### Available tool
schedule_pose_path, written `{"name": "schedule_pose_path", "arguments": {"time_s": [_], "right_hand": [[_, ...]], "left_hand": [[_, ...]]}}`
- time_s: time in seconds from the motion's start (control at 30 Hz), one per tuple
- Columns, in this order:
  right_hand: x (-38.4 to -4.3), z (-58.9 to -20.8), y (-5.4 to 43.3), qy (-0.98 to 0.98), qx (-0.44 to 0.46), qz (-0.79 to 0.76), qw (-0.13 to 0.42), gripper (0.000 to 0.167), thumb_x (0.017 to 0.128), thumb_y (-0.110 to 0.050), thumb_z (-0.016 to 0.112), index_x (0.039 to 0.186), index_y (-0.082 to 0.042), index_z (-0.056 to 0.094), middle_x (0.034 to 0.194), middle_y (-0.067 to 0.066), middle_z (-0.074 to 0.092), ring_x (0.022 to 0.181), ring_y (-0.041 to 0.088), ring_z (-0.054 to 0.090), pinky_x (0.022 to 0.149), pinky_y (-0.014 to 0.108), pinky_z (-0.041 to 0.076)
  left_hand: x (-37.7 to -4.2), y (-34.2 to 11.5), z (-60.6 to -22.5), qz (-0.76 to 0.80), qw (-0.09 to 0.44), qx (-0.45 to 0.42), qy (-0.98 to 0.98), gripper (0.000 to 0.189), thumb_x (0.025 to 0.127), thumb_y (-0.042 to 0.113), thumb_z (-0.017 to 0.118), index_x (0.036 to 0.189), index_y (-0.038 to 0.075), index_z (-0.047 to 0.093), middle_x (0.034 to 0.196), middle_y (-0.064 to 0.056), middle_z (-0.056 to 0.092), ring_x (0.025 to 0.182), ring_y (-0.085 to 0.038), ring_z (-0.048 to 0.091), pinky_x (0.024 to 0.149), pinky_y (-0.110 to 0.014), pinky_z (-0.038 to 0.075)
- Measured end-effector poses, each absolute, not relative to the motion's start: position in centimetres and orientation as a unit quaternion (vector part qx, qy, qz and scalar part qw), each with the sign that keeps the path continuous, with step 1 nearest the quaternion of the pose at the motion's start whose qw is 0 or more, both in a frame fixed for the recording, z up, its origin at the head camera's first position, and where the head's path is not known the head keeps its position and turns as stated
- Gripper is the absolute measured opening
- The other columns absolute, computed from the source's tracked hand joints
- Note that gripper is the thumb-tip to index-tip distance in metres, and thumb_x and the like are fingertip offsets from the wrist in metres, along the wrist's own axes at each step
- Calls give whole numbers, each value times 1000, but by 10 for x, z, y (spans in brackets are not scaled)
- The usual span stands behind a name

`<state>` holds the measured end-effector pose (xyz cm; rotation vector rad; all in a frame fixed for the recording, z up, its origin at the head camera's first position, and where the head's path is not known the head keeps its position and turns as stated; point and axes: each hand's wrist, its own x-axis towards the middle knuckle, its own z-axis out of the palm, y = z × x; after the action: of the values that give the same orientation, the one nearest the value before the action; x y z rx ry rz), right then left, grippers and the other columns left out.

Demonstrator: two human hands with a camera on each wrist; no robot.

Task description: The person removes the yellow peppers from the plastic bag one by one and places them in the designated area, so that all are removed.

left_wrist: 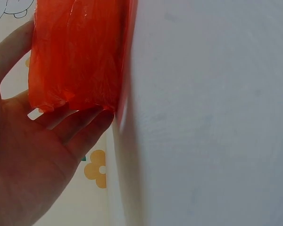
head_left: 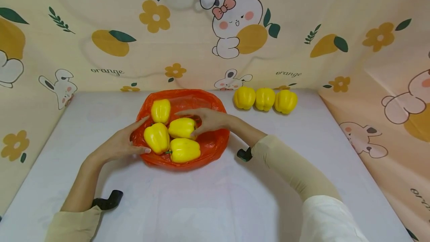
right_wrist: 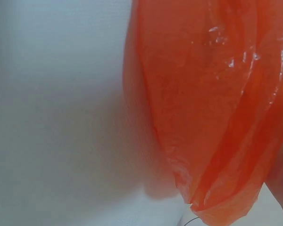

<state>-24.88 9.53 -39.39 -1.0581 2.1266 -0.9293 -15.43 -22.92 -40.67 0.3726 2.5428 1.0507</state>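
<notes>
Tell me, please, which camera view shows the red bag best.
The head view: it shows the red bag from above, with its opening and four yellow peppers inside. Both wrist views show only part of its outer side.

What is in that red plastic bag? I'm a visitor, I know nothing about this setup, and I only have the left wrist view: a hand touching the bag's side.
Observer: The head view looks into the red plastic bag: four yellow peppers lie in it.

Visitor: And where is the person's other hand? I see just one.

Observer: The right hand reaches in over the bag's right rim, spread around one of those peppers.

Visitor: Are there any more peppers outside the bag?

Observer: Yes, three more yellow peppers sit in a row on the white surface, to the right of the bag and toward the far edge.
</notes>
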Motion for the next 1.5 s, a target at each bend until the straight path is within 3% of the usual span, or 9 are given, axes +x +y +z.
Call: {"name": "schedule_pose_path", "arguments": {"time_s": [0.17,0.27,0.4,0.67,0.83,0.9,1.03,1.13,1.5], "right_hand": [[-248,-395,95,798,-400,-340,296,71,86,-31,78,149,-29,46,143,-7,48,125,14,43,106,35,42],[-247,-395,95,800,-393,-346,293,67,84,-33,78,145,-32,49,139,-8,51,123,15,45,104,35,43],[-246,-393,97,804,-382,-366,271,66,81,-30,79,141,-32,52,137,-9,52,121,15,45,101,35,45],[-244,-380,105,799,-394,-399,215,66,82,-30,78,142,-26,51,139,-9,52,121,15,47,102,36,46],[-241,-377,114,797,-380,-425,198,67,82,-32,78,143,-27,50,142,-9,49,123,16,47,103,40,46],[-238,-375,118,798,-373,-434,188,67,82,-32,78,143,-28,51,143,-9,48,123,16,48,102,39,47],[-232,-370,128,800,-366,-448,162,67,82,-31,79,143,-29,51,143,-10,49,123,15,49,100,36,49],[-228,-368,135,801,-361,-455,146,68,82,-30,80,143,-30,51,143,-10,50,123,15,50,100,36,50],[-222,-368,168,815,-282,-489,135,70,81,-31,81,144,-34,49,144,-11,48,125,19,48,98,45,50]], "left_hand": [[-154,-229,-406,371,182,133,901,105,80,46,80,161,27,15,156,-28,28,108,-37,50,91,-52,53],[-154,-229,-407,371,181,134,901,105,80,47,80,161,25,16,157,-28,27,115,-39,48,98,-59,47],[-152,-229,-406,369,183,132,902,105,80,47,80,161,25,16,157,-27,26,121,-42,43,103,-64,41],[-153,-230,-405,362,184,129,905,104,81,45,80,161,25,16,158,-28,25,111,-38,51,98,-59,48],[-153,-230,-406,362,186,128,904,104,81,46,79,161,24,16,157,-29,25,111,-38,51,96,-58,50],[-153,-229,-406,359,185,128,906,104,81,47,79,161,25,16,158,-28,24,120,-42,43,99,-62,46],[-154,-229,-406,369,187,127,902,104,81,46,80,161,25,17,157,-29,26,96,-32,57,85,-47,57],[-154,-229,-406,379,191,126,897,104,81,44,80,161,24,17,155,-30,27,75,-24,60,71,-34,57],[-156,-230,-406,385,200,128,892,105,80,42,81,161,22,17,154,-32,27,65,-23,59,67,-33,56]]}}
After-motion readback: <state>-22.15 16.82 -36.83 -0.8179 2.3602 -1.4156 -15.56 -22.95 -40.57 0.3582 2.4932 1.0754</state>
